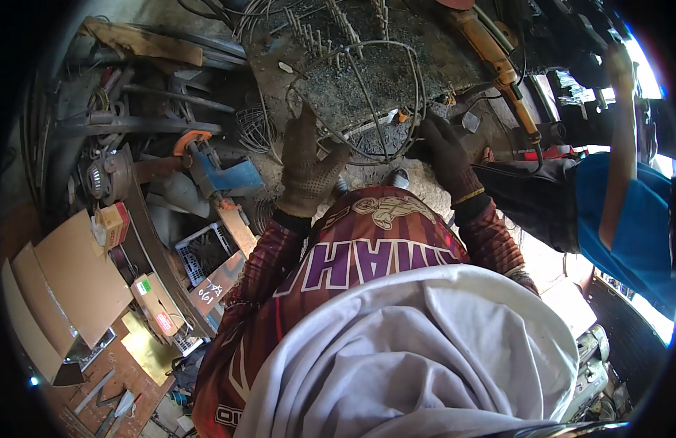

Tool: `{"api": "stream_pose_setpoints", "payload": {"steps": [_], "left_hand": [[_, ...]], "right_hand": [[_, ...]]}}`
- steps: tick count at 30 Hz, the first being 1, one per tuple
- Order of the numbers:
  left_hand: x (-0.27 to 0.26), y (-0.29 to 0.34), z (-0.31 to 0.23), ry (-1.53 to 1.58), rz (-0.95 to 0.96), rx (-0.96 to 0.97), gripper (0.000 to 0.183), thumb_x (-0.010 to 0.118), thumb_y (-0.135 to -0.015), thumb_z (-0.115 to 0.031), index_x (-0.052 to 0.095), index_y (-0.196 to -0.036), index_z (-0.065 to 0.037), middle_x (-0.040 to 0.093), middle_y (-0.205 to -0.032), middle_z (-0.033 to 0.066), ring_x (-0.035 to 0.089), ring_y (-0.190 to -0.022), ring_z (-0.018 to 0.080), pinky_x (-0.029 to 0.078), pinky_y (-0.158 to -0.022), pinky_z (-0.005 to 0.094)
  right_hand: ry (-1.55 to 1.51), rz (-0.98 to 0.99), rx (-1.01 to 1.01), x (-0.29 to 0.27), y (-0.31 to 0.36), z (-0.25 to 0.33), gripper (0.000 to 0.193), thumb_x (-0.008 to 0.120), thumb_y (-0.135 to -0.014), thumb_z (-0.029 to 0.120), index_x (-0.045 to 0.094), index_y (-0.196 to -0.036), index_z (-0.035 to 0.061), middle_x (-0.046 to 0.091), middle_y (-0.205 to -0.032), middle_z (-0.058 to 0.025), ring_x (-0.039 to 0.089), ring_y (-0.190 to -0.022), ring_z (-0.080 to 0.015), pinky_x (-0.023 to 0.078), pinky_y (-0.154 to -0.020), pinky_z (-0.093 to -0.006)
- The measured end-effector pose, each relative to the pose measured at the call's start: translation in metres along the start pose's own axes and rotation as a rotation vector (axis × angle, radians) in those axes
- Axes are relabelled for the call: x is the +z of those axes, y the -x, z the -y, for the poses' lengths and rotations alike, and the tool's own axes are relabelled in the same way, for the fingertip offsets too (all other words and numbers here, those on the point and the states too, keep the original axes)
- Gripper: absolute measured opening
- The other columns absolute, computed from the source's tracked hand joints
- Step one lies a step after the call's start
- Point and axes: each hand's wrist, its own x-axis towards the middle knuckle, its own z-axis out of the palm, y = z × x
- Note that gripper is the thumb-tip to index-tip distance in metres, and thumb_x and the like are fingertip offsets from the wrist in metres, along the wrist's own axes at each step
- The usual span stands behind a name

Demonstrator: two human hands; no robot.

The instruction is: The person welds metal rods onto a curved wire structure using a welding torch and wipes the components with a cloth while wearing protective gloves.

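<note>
A bent-wire frame (366,93) with rounded hoops and cross wires stands out over the near edge of a grit-covered metal worktable (269,67). My left hand (306,169), in a dark dotted work glove, is at the frame's left side. Its fingers stretch forward and the thumb is apart, close to the lower wire. On the other side, my gloved right hand (452,157) has its fingertips against or just beside the frame. Shadow hides how those fingers meet the wire.
Short ridged rods (329,38) stand in rows on the worktable. An orange power tool (502,69) lies to the right, near a person in a blue shirt (634,219). At left are a wire coil (256,130), a blue metal machine (225,171) and a cardboard box (75,277).
</note>
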Motion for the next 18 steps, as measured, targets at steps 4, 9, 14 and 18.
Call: {"api": "stream_pose_setpoints", "payload": {"steps": [4, 9, 14, 18], "left_hand": [[-0.015, 0.010, 0.019, 0.550, -0.116, -0.326, 0.056, 0.065, -0.093, -0.002, 0.046, -0.146, 0.001, 0.054, -0.140, 0.0143, 0.054, -0.127, 0.0243, 0.048, -0.103, 0.0364], [-0.039, 0.026, 0.031, 0.196, -0.205, -0.296, 0.041, 0.061, -0.096, -0.002, 0.057, -0.137, -0.003, 0.059, -0.137, 0.0155, 0.055, -0.128, 0.0266, 0.049, -0.105, 0.0389], [-0.037, 0.023, 0.031, -0.260, -0.111, -0.119, 0.052, 0.075, -0.083, -0.017, 0.060, -0.130, -0.002, 0.062, -0.127, 0.0187, 0.058, -0.119, 0.0364, 0.048, -0.100, 0.0463], [-0.024, 0.019, 0.016, -0.287, -0.040, 0.048, 0.060, 0.082, -0.073, -0.030, 0.062, -0.123, -0.003, 0.058, -0.125, 0.0171, 0.053, -0.121, 0.0368, 0.042, -0.101, 0.0513]], "right_hand": [[0.019, 0.082, 0.076, 0.012, -0.003, -0.002, 0.037, 0.055, -0.104, 0.029, 0.056, -0.133, 0.0051, 0.066, -0.094, -0.0028, 0.064, -0.074, -0.0099, 0.055, -0.066, -0.0251], [0.009, 0.058, 0.056, 0.011, -0.011, -0.014, 0.028, 0.055, -0.104, 0.026, 0.060, -0.125, 0.0085, 0.063, -0.084, 0.0015, 0.063, -0.068, -0.0073, 0.053, -0.059, -0.0225], [0.128, -0.008, 0.021, 0.016, -0.009, -0.009, 0.027, 0.053, -0.104, 0.025, 0.062, -0.125, 0.0085, 0.063, -0.083, 0.0004, 0.062, -0.066, -0.0074, 0.054, -0.058, -0.0238], [0.043, -0.006, 0.064, 0.019, -0.009, -0.012, 0.028, 0.053, -0.105, 0.024, 0.061, -0.127, 0.0085, 0.063, -0.086, 0.0012, 0.062, -0.070, -0.0069, 0.053, -0.061, -0.0233]]}}
